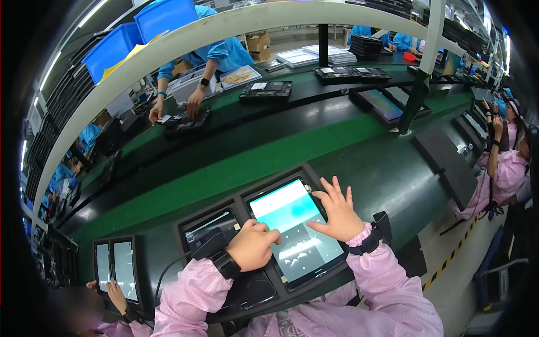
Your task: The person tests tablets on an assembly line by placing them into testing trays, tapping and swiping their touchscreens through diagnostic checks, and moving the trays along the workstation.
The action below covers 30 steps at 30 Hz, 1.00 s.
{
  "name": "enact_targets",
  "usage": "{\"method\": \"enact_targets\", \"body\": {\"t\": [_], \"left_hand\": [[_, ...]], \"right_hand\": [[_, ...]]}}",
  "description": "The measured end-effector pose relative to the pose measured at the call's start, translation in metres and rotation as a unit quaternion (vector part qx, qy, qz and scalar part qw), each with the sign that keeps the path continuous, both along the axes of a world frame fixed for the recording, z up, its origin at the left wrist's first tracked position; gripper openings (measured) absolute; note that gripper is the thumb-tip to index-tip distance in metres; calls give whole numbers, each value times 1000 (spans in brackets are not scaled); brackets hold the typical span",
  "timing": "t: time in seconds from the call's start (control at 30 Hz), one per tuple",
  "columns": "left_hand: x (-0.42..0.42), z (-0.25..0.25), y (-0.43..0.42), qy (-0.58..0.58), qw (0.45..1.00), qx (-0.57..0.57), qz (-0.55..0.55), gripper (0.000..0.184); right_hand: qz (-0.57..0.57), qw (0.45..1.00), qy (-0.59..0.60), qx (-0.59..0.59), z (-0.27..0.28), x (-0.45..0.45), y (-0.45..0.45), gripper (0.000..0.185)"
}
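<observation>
A lit tablet (303,236) lies in the right compartment of a black tray (242,203), its screen white and cyan at the top and grey below. Over the tablet's left edge is my left hand (252,244), its fingers curled, and what they hold, if anything, is hidden. My right hand (338,213) hovers at the tablet's right edge with fingers spread and nothing in them. In the tray's left compartment sits a darker tablet (210,227), partly covered by my left wrist. Both wrists wear black bands.
At the lower left a co-worker's hand (117,295) touches a tablet in another tray (138,253). Across the green bench, a person in blue handles a device (188,121). A post (415,98) stands at the right, near a dark board (446,163). More people sit far right.
</observation>
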<state>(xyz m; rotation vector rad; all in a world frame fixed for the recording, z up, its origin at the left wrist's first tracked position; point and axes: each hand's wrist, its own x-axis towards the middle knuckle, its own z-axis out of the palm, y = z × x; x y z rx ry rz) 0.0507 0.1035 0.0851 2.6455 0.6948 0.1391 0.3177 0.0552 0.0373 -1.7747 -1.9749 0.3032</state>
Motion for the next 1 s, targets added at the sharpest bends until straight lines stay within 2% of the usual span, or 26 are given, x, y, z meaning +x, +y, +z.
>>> {"method": "enact_targets", "body": {"t": [0.33,0.57,0.63,0.8,0.87,0.93,1.0], "left_hand": [[6,-20,-3,-12,997,66,-25,37],[-3,-10,6,30,999,36,-27,32],[7,-4,11,-62,996,67,7,23],[45,4,30,-90,992,92,10,28],[58,-6,37,-154,982,105,11,28],[66,-23,38,-141,987,75,26,32],[70,-36,34,-51,995,75,29,32]], "right_hand": [[19,999,27,-3,-1,2,-1,70],[31,999,15,5,0,2,-2,65],[31,999,14,0,2,2,-2,64],[37,997,-67,3,-4,-1,-4,62],[20,997,-61,43,0,-4,-4,60],[3,995,-54,83,2,-4,-4,58],[26,995,-72,60,4,-2,-4,61]]}}
